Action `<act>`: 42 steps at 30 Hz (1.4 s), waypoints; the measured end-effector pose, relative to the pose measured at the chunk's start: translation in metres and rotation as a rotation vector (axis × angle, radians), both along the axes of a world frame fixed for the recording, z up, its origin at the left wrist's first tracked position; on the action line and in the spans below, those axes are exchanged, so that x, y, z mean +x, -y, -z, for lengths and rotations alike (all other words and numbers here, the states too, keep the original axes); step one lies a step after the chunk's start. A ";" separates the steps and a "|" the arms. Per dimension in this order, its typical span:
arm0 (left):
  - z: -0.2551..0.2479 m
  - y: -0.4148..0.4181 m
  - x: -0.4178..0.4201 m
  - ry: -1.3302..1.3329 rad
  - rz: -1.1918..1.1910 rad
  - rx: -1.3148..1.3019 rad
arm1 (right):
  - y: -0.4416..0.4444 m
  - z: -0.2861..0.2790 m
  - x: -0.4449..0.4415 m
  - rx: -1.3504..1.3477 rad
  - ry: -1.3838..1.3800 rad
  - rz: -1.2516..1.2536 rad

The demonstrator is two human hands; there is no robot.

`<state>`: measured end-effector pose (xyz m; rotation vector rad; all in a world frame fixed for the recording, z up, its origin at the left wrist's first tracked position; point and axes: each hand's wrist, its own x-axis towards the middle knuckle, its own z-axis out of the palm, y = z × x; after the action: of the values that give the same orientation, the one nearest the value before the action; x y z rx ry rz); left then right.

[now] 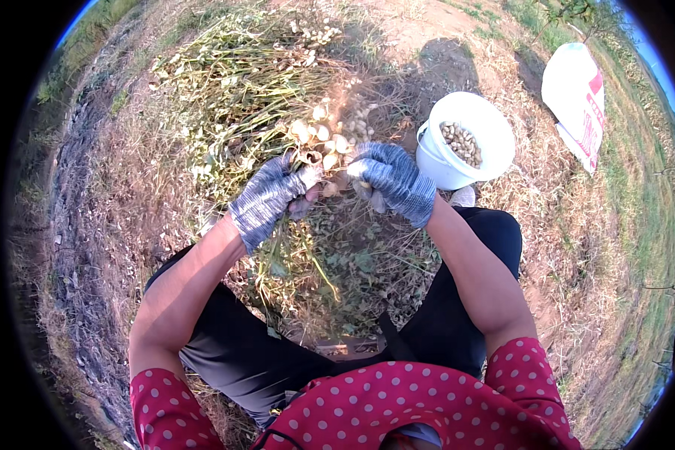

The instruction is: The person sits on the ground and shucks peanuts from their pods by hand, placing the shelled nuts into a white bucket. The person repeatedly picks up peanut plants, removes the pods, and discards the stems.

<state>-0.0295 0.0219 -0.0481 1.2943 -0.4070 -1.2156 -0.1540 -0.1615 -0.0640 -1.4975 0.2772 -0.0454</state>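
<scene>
My left hand (273,194), in a grey knit glove, grips the stems of a peanut plant (281,253), whose leafy end hangs down between my legs. At its root end, a cluster of pale peanut pods (322,138) lies just beyond my fingers. My right hand (394,180), gloved alike, is curled at the right side of this cluster. A pale pod seems to show between its fingers, though they hide most of it. Just right of that hand stands a white plastic bucket (436,163), with loose peanuts (461,145) inside.
A heap of pulled peanut plants (242,90) lies ahead to the left, more pods (318,34) at its far end. A white sack (574,84) with red print stands beyond the bucket. Dry grass and soil surround my bent legs (259,349) in dark trousers.
</scene>
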 end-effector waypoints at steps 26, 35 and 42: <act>-0.010 0.003 -0.010 0.073 0.144 0.083 | 0.012 -0.001 0.001 -0.075 0.037 -0.099; -0.011 -0.006 0.006 0.044 0.065 -0.002 | 0.040 0.001 -0.007 0.621 0.384 -0.023; -0.007 -0.002 -0.002 0.224 0.007 0.144 | 0.014 -0.009 -0.006 0.272 0.120 0.076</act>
<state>-0.0310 0.0235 -0.0406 1.5622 -0.4917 -1.1252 -0.1602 -0.1755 -0.0549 -1.2093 0.2334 -0.1518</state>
